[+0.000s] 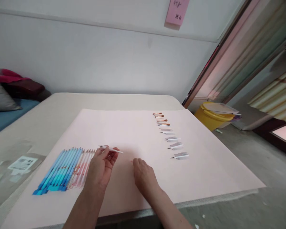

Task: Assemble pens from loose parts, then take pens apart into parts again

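Observation:
Between the thumb and fingers of my left hand (pixel 105 162) is a slim white pen piece (pixel 115 150) with a thin dark tip, held above the pink sheet (pixel 138 133). My right hand (pixel 144 175) is low over the sheet, its fingers pressed together. At those fingertips shows a tiny red piece (pixel 131 161); whether it is gripped or just lies there is hard to see. Left of my left hand lies a row of blue pens (pixel 59 168) beside pink-and-white pens (pixel 81 168), partly covered by my wrist.
A column on the right holds several short pen pieces with brown ends (pixel 162 121) and several white pen pieces (pixel 180 155) with greyish patches. A clear plastic bag (pixel 16 165) lies at the left. Beyond the table's right edge stands a yellow bucket (pixel 208 116). A wall rises behind.

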A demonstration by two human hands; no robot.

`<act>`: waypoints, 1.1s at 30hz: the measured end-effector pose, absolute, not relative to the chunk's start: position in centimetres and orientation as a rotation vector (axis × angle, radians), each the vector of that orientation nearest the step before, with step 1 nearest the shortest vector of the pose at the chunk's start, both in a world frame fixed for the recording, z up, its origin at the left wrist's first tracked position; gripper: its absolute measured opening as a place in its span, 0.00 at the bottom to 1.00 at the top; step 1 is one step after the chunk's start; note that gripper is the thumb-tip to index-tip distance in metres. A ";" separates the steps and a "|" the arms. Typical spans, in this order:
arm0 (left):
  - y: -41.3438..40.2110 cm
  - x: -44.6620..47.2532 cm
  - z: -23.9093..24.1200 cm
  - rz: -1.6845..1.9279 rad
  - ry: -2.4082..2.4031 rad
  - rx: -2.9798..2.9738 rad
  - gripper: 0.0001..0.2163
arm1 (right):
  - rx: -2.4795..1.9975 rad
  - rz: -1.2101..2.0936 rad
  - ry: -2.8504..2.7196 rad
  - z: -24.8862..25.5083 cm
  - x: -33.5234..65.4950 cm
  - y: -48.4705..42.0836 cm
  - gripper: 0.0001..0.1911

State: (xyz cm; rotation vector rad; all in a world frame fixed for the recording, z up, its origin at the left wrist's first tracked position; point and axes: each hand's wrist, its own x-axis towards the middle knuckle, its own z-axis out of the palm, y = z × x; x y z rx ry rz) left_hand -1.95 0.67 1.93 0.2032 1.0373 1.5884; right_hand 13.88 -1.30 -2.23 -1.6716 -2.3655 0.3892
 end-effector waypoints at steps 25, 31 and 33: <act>0.4 -0.4 2.2 1.544 1.101 0.377 0.07 | -1.324 0.620 -1.959 0.3 15.6 -1.5 0.13; 0.1 -0.1 2.2 1.477 1.079 0.418 0.07 | -1.329 0.644 -1.935 0.3 15.6 -1.4 0.13; -0.2 0.3 2.2 1.457 1.090 0.470 0.07 | -1.315 0.662 -1.931 0.3 15.5 -1.5 0.13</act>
